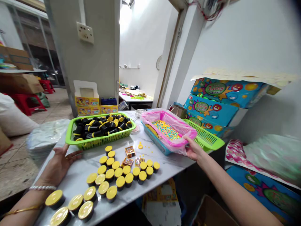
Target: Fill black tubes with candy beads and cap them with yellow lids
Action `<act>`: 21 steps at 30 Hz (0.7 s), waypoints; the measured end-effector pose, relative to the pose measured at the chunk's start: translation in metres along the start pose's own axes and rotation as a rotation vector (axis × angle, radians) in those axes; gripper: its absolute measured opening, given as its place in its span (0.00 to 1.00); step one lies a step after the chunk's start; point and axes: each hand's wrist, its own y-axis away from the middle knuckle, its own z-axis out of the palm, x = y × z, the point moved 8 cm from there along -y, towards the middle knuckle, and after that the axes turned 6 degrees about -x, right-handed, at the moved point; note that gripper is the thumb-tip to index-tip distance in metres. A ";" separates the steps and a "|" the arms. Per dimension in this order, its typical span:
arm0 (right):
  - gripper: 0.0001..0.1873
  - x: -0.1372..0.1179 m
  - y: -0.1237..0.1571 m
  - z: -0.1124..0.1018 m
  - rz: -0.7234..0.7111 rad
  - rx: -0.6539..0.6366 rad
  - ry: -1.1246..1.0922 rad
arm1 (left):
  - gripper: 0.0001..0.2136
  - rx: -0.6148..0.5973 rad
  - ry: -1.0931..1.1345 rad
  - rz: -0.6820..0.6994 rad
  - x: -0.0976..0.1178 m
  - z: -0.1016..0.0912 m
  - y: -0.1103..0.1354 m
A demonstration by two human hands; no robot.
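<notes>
My right hand (194, 150) grips the near right corner of a pink basket (185, 127) lined with clear plastic. Many small coloured candies (166, 129) lie in it, and it sits over a blue basket (155, 140). My left hand (61, 163), fingers stretched out, rests at the near left corner of a green basket (103, 140); whether it presses on the rim I cannot tell. Black containers with yellow lids (103, 128) fill that basket. Between my hands stand several black tubs with yellow lids (109, 174), beside small wrapped packets (130, 151).
Loose yellow pieces (140, 146) lie on the marble-patterned table (131, 197). Another green basket (209, 138) is behind the pink one. A white strainer (140, 111) and yellow boxes (88, 105) stand at the back. Blue gum cartons (211, 108) are stacked at right, with an open carton (211, 208) below.
</notes>
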 end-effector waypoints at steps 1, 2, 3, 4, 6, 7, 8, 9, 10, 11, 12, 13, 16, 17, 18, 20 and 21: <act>0.12 0.001 0.004 0.002 0.013 -0.006 -0.009 | 0.27 -0.001 0.003 -0.004 -0.001 -0.001 0.000; 0.14 0.003 0.009 0.005 0.020 -0.015 -0.014 | 0.28 -0.002 0.009 -0.007 -0.001 -0.002 0.000; 0.15 0.007 0.017 0.010 0.026 -0.031 -0.015 | 0.29 -0.008 0.019 -0.010 -0.002 -0.003 0.000; 0.16 0.012 0.026 0.017 0.037 -0.058 -0.004 | 0.30 -0.015 0.032 -0.013 -0.003 -0.004 0.001; 0.19 0.028 0.050 0.032 0.075 -0.139 0.070 | 0.31 -0.021 0.061 -0.009 -0.006 -0.006 0.002; 0.21 0.038 0.064 0.038 0.123 -0.186 0.160 | 0.30 -0.022 0.075 -0.007 -0.008 -0.007 0.003; 0.22 0.045 0.077 0.042 0.143 -0.203 0.269 | 0.30 -0.010 0.084 0.003 -0.009 -0.010 0.004; 0.23 0.049 0.090 0.049 0.136 -0.251 0.387 | 0.29 -0.003 0.092 0.008 -0.010 -0.012 0.004; 0.24 0.050 0.102 0.056 0.118 -0.285 0.522 | 0.28 0.006 0.100 0.014 -0.011 -0.014 0.004; 0.24 0.048 0.112 0.066 0.082 -0.325 0.632 | 0.28 0.007 0.105 0.016 -0.012 -0.014 0.004; 0.24 0.043 0.121 0.081 0.023 -0.375 0.724 | 0.29 0.005 0.107 0.016 -0.013 -0.015 0.005; 0.25 0.036 0.128 0.101 -0.057 -0.427 0.799 | 0.30 -0.003 0.105 0.016 -0.014 -0.014 0.005; 0.26 0.011 0.132 0.180 -0.402 -0.579 0.975 | 0.34 -0.043 0.086 0.023 -0.013 -0.011 0.008; 0.26 0.004 0.125 0.208 -0.525 -0.595 1.043 | 0.35 -0.057 0.080 0.028 -0.013 -0.010 0.009; 0.25 -0.001 0.112 0.234 -0.634 -0.571 1.120 | 0.36 -0.068 0.075 0.033 -0.013 -0.009 0.009; 0.23 -0.004 0.075 0.278 -0.767 -0.441 1.298 | 0.36 -0.081 0.071 0.035 -0.013 -0.009 0.008; 0.23 -0.002 0.050 0.293 -0.741 -0.330 1.403 | 0.36 -0.084 0.071 0.034 -0.013 -0.009 0.008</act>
